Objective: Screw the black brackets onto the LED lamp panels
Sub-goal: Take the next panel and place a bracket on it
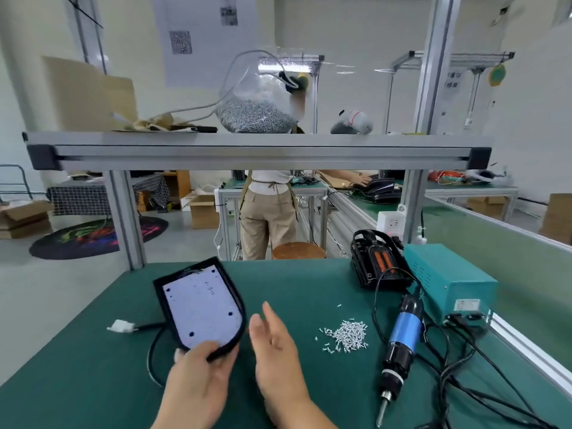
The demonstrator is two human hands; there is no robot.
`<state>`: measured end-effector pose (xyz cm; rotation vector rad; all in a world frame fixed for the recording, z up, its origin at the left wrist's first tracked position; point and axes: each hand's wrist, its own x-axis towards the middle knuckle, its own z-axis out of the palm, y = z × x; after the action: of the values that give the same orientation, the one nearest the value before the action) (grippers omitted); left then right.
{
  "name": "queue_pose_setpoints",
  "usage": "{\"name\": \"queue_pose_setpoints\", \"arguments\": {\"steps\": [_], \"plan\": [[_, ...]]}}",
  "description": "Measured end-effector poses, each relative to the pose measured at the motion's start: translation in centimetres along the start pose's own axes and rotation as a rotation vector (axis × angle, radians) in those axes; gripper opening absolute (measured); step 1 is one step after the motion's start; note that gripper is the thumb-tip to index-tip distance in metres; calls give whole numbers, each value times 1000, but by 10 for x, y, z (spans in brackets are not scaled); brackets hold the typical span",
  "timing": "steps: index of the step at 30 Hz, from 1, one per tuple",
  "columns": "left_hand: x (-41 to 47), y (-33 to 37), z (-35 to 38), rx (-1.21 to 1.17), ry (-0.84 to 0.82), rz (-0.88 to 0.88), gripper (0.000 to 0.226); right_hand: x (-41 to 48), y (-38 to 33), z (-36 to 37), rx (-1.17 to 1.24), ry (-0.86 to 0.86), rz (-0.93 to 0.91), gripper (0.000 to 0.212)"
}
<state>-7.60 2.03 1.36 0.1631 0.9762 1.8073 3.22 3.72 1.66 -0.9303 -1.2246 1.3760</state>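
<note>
Panel [202,308], white face up inside a black rim, is held by our left hand [198,376], thumb over its near edge and fingers curled beneath. Whether its far end rests on the counter [93,366] we cannot tell. Our right hand [275,351] hovers just beside the panel, fingers straight, holding nothing. Right of that hand lie loose screws [348,335], then a blue screwdriver [402,342], tip toward us. Left of our left hand the panel's cable ends in a white plug [120,326].
</note>
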Motion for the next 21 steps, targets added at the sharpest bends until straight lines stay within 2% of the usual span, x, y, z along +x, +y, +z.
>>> {"name": "queue_pose_setpoints", "arguments": {"steps": [2, 3, 6, 8, 10, 11, 15, 16, 18, 21], "plan": [[-15, -14, 8, -8, -152, -53, 44, -1, -1, -2, 55, 19, -33, 42], [-22, -17, 10, 65, -226, -69, 44, -1, -2, -4, 68, 50, -68, 37], [-26, -12, 4, 195, -371, -95, 30, 4, -5, -9, 76, 168, -143, 33], [-19, -2, -4, 277, -500, -128, 57, 8, -9, -14, 126, 201, -175, 31], [-5, 10, -7, 443, -441, -51, 77, 12, -13, -17, 228, 206, -166, 31], [1, 19, -9, 539, -385, 9, 77, 14, -14, -18, 305, 199, -140, 30], [31, 39, -22, 903, -107, 350, 45, 22, -14, -27, 467, 100, -81, 31], [32, 42, -22, 902, -48, 405, 43, 23, -12, -28, 476, 87, -79, 33], [32, 42, -20, 741, -20, 416, 40, 23, -4, -26, 421, 117, -83, 35], [15, 29, -7, 596, -206, 328, 44, 23, 6, -21, 206, 193, -109, 37]]}}
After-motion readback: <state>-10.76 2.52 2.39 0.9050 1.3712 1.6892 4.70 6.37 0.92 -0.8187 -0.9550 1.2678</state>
